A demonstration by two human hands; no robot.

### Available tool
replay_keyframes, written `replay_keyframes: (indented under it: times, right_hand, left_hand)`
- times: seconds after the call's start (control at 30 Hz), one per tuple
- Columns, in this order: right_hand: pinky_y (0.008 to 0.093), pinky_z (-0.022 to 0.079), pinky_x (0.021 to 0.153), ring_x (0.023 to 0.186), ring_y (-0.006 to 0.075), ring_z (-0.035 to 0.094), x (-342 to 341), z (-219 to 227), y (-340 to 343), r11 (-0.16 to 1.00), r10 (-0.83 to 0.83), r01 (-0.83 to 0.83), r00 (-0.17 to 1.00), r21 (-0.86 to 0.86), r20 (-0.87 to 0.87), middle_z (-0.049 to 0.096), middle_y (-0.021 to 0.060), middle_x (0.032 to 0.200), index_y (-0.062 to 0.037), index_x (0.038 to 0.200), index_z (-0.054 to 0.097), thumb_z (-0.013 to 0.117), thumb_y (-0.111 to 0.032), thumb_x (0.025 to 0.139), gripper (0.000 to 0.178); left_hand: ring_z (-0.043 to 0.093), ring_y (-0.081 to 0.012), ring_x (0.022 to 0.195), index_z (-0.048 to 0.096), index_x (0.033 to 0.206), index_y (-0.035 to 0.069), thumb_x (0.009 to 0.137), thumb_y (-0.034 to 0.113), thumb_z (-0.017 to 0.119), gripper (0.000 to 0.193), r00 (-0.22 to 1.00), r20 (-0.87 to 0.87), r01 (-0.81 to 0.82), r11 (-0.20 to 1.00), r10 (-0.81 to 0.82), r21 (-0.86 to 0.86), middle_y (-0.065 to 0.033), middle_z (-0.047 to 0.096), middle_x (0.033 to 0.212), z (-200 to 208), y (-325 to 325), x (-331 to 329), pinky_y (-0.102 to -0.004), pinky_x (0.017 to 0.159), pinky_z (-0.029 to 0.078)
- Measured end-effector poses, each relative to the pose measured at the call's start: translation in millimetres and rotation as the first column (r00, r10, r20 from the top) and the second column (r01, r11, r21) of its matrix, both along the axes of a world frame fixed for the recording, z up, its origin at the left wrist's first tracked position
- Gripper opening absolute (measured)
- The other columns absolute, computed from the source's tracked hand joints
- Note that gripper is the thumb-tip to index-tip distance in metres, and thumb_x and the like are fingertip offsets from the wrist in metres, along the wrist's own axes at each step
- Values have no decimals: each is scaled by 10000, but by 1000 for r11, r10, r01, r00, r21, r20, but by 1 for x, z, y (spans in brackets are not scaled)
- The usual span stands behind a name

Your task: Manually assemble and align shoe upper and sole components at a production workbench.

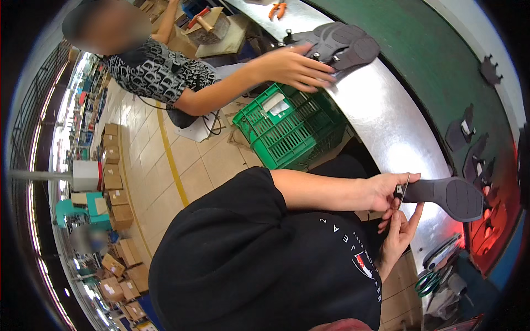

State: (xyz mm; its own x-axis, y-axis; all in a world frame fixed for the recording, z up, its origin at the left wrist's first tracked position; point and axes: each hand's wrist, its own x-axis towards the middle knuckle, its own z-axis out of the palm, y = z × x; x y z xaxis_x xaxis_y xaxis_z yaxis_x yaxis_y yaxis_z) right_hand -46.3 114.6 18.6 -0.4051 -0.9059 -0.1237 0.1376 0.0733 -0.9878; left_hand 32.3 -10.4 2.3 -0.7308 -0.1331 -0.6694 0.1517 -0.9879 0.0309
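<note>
A dark grey sandal (450,196) juts out over the bench edge, its sole facing up. At its heel end, my left hand (385,190) is closed around it, next to a small black strap with a shiny metal bit (398,191). A thin, pale rod-like piece (406,186) crosses the heel between my hands. Below it, my right hand (402,234) pinches near the rod's lower end, one finger reaching up along the sole's edge. The fingers partly hide the strap, so its fastening cannot be made out.
Across the bench (381,118), a co-worker's hand (295,67) touches dark sandals (350,47). Orange-handled pliers (277,10) lie beyond. Green-handled scissors (428,282) rest near my right side. A green conveyor belt (408,47) carries shoe parts (461,129); a green crate (292,124) stands below.
</note>
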Motion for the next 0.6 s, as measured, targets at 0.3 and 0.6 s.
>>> replay_keyframes:
  times: [0.3,0.6]
  right_hand:
    - [170,351,529,605,43,460,27,14,0,993,114,-117,988,-19,-102,580,31,755,-57,1505,204,518,-54,962,627]
    - [172,316,519,599,23,392,60,18,11,944,115,-226,909,-241,-402,482,-28,724,0,1414,407,466,-7,968,450]
  left_hand:
    - [339,-134,452,617,771,146,785,481,743,358,961,-147,-253,961,235,-113,-1,490,601,1,18,34,-315,425,283]
    - [409,-117,587,661,813,176,772,419,776,272,845,-325,-477,873,424,-102,35,585,767,20,46,80,-294,460,281]
